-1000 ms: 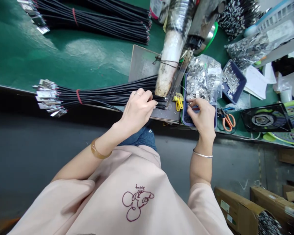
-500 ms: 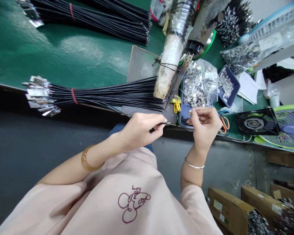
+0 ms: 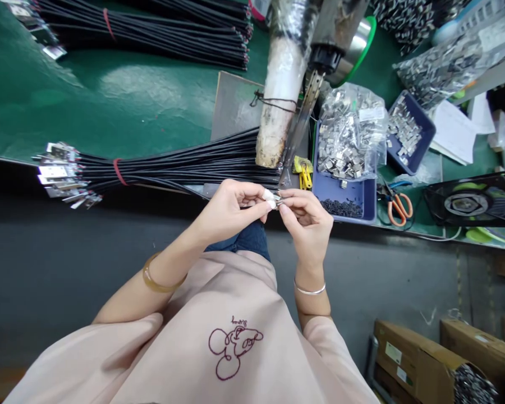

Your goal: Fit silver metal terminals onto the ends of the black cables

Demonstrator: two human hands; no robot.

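Note:
My left hand [image 3: 235,207] pinches the end of a black cable, mostly hidden behind its fingers. My right hand [image 3: 306,219] meets it fingertip to fingertip, closed on a small metal piece [image 3: 279,201] at the cable's tip. Its exact shape is too small to tell. Just beyond my hands lies a bundle of black cables [image 3: 185,163], tied with a red band [image 3: 118,171] and with flat metal connectors [image 3: 59,171] at its far left end. Right of my hands is a blue tray [image 3: 368,199] with a plastic bag of metal parts [image 3: 349,134] and small black pieces [image 3: 341,208].
A wrapped white tube [image 3: 273,123] and a metal-nozzled tool [image 3: 303,123] slope down over the bench near my hands. A yellow cutter [image 3: 305,175], orange-handled scissors [image 3: 399,209] and a black fan [image 3: 471,202] lie rightward. Another cable bundle [image 3: 160,36] is at the back.
My right hand has moved left from the blue tray to my left hand, bringing the small piece to the cable end. The camera view has shifted slightly.

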